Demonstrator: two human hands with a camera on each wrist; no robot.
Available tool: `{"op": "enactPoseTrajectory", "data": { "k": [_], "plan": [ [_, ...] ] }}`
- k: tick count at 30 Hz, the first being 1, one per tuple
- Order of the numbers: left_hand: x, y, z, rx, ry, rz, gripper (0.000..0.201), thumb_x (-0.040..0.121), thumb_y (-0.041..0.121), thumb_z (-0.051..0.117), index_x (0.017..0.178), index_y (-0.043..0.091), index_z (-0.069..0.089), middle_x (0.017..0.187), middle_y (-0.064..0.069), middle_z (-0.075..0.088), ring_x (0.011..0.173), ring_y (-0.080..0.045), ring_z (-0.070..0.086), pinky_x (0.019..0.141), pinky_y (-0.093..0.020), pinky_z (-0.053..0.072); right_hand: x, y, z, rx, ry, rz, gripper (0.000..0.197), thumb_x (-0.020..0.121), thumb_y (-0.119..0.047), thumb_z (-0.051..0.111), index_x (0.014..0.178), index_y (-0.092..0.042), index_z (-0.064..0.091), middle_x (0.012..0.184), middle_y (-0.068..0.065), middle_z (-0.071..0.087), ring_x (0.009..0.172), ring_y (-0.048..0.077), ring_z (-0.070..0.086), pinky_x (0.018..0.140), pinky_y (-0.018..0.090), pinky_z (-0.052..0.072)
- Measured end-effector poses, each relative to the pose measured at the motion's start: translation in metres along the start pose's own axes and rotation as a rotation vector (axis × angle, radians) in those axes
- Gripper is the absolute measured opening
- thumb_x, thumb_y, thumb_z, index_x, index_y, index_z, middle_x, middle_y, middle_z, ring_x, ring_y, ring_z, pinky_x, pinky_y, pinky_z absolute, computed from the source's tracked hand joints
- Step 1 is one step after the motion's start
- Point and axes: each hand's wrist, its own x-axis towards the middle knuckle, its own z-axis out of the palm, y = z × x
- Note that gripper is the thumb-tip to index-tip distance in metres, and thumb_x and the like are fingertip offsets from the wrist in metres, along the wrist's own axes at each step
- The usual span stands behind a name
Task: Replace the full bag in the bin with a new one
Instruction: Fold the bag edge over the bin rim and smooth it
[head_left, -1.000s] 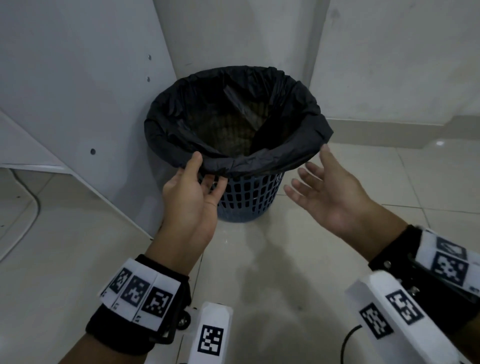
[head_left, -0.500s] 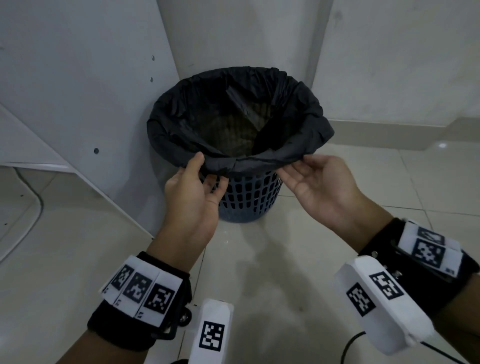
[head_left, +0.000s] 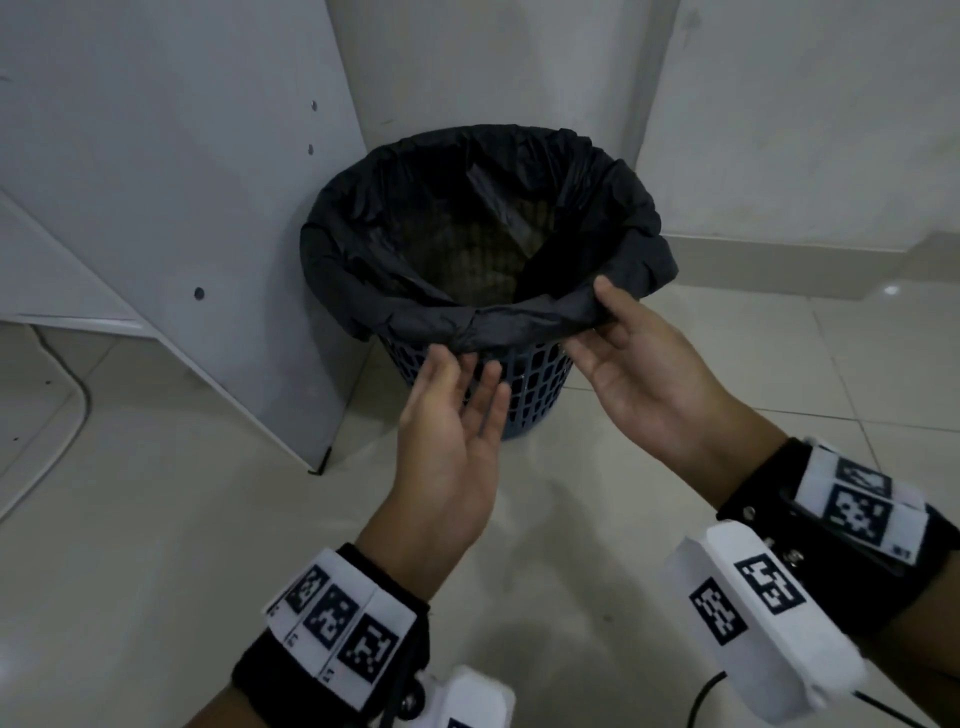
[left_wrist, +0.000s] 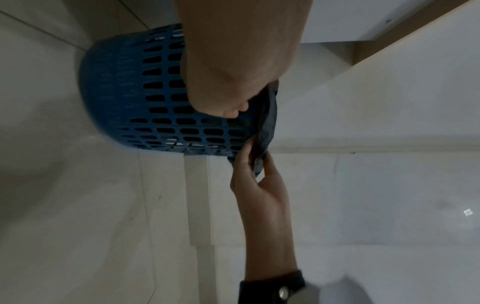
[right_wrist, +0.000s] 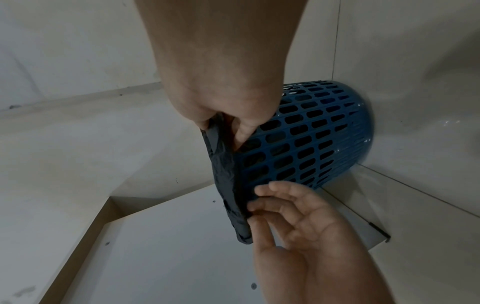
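A blue lattice bin (head_left: 524, 387) stands on the floor in a corner, lined with a black bag (head_left: 395, 249) whose top is folded down over the rim. My right hand (head_left: 597, 312) pinches the folded hem at the near right of the rim, thumb on top and fingers under it. The right wrist view shows that pinch on the bag (right_wrist: 226, 174) beside the bin (right_wrist: 311, 133). My left hand (head_left: 467, 376) is palm up just below the near hem, its fingers straight and touching the plastic. The inside of the bag looks dark; what lies in it is unclear.
A white cabinet panel (head_left: 182, 208) stands close on the bin's left, and walls meet right behind the bin. A cable (head_left: 78, 400) runs over the tiled floor at far left. Open floor lies in front of the bin and to its right.
My left hand has let go of the hem and dropped a little, fingers opening. My right hand has reached in and pinched the hem on the near right.
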Motion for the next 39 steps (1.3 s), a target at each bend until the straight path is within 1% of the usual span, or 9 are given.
{"op": "enactPoseTrajectory", "data": {
  "k": [4, 7, 10, 16, 23, 28, 31, 35, 39],
  "plan": [
    [0.007, 0.022, 0.005, -0.053, 0.003, 0.032, 0.022, 0.104, 0.01, 0.048, 0.119, 0.015, 0.065, 0.094, -0.001, 0.07, 0.074, -0.007, 0.07, 0.068, -0.02, 0.06, -0.009, 0.005, 0.001, -0.031, -0.032, 0.017, 0.03, 0.099, -0.016, 0.057, 0.125, -0.001, 0.06, 0.117, 0.013, 0.072, 0.109, 0.021, 0.07, 0.093, 0.033, 0.056],
    [0.0, 0.023, 0.001, -0.071, 0.03, 0.081, 0.035, 0.103, 0.028, 0.054, 0.135, 0.017, 0.061, 0.1, 0.004, 0.07, 0.084, -0.008, 0.069, 0.073, -0.022, 0.058, -0.017, 0.016, 0.006, -0.073, -0.065, 0.041, 0.029, 0.099, -0.016, 0.058, 0.125, -0.003, 0.061, 0.119, 0.012, 0.072, 0.11, 0.02, 0.069, 0.096, 0.033, 0.055],
    [-0.016, 0.01, 0.001, 0.01, 0.001, 0.104, 0.047, 0.095, 0.05, 0.059, 0.131, 0.021, 0.064, 0.105, 0.004, 0.07, 0.091, -0.011, 0.066, 0.079, -0.027, 0.057, -0.023, 0.031, 0.015, -0.141, -0.084, 0.059, 0.029, 0.099, -0.017, 0.058, 0.123, -0.001, 0.062, 0.117, 0.011, 0.073, 0.109, 0.019, 0.07, 0.099, 0.033, 0.053],
    [-0.01, 0.023, 0.006, 0.193, -0.019, 0.298, 0.029, 0.099, 0.015, 0.061, 0.127, 0.011, 0.06, 0.115, -0.006, 0.074, 0.103, -0.02, 0.073, 0.09, -0.034, 0.058, -0.035, 0.044, 0.013, -0.248, -0.071, 0.083, 0.042, 0.094, -0.034, 0.065, 0.127, -0.008, 0.063, 0.12, 0.005, 0.072, 0.109, 0.015, 0.068, 0.099, 0.032, 0.053],
    [0.024, 0.064, -0.001, 0.067, 0.037, 0.298, 0.031, 0.1, 0.01, 0.059, 0.129, 0.002, 0.059, 0.113, -0.014, 0.073, 0.095, -0.023, 0.074, 0.085, -0.043, 0.06, -0.028, 0.026, -0.007, -0.17, 0.011, 0.043, 0.036, 0.098, -0.029, 0.058, 0.126, -0.006, 0.062, 0.119, 0.005, 0.072, 0.108, 0.016, 0.07, 0.1, 0.031, 0.052],
    [0.018, 0.048, -0.006, 0.092, 0.034, 0.4, 0.033, 0.102, 0.033, 0.055, 0.13, 0.017, 0.06, 0.111, 0.004, 0.073, 0.1, -0.011, 0.072, 0.083, -0.026, 0.058, -0.022, 0.031, -0.004, -0.177, 0.034, 0.027, 0.03, 0.095, -0.016, 0.063, 0.116, 0.005, 0.064, 0.112, 0.012, 0.074, 0.104, 0.021, 0.072, 0.095, 0.033, 0.056],
    [0.007, 0.014, -0.015, 0.269, 0.024, 0.339, 0.036, 0.093, 0.05, 0.063, 0.118, 0.025, 0.067, 0.102, 0.008, 0.07, 0.093, -0.013, 0.064, 0.079, -0.031, 0.05, -0.02, 0.032, -0.007, -0.171, 0.033, 0.026, 0.019, 0.095, -0.015, 0.063, 0.101, 0.002, 0.067, 0.11, 0.014, 0.074, 0.102, 0.022, 0.072, 0.093, 0.032, 0.057],
    [0.002, -0.005, -0.014, 0.283, -0.002, 0.264, 0.018, 0.096, 0.036, 0.063, 0.103, 0.022, 0.072, 0.09, 0.003, 0.067, 0.083, -0.01, 0.06, 0.079, -0.025, 0.051, -0.016, 0.031, -0.008, -0.18, 0.054, 0.029, 0.015, 0.097, -0.013, 0.059, 0.093, 0.0, 0.065, 0.106, 0.014, 0.075, 0.099, 0.022, 0.073, 0.091, 0.033, 0.058],
    [0.007, 0.003, -0.006, 0.148, -0.021, 0.187, 0.018, 0.101, 0.024, 0.056, 0.103, 0.014, 0.07, 0.091, 0.004, 0.074, 0.084, -0.006, 0.066, 0.081, -0.018, 0.055, -0.01, 0.026, -0.003, -0.137, 0.045, 0.051, 0.02, 0.103, -0.006, 0.047, 0.112, 0.004, 0.063, 0.108, 0.013, 0.074, 0.1, 0.022, 0.073, 0.093, 0.033, 0.057]
  ]
}}
